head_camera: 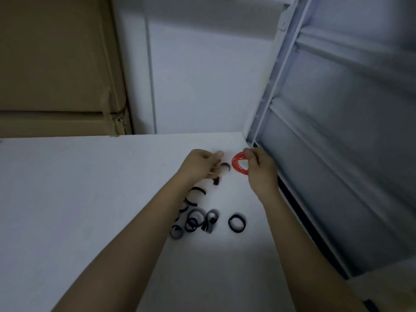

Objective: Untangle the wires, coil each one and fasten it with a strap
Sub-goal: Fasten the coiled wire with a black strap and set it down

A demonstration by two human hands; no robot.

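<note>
A small coil of red wire [239, 165] was held above the white tabletop [78, 188], pinched in the right hand [258, 170]. The left hand [200, 164], fingers curled, hovered beside it; whether it held anything could not be told. Black loop straps [198, 218] lay scattered nearer the person.

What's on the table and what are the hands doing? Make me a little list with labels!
right hand: holds a red wire coil just above the table
left hand: fingers curled, next to a black strap; the blur hides whether it pinches it
loose straps: black, many curled into rings, lying in a bunch nearer the person
single ring strap: lies apart, to the right of the bunch
table: white
behind: cardboard boxes on the left
</note>
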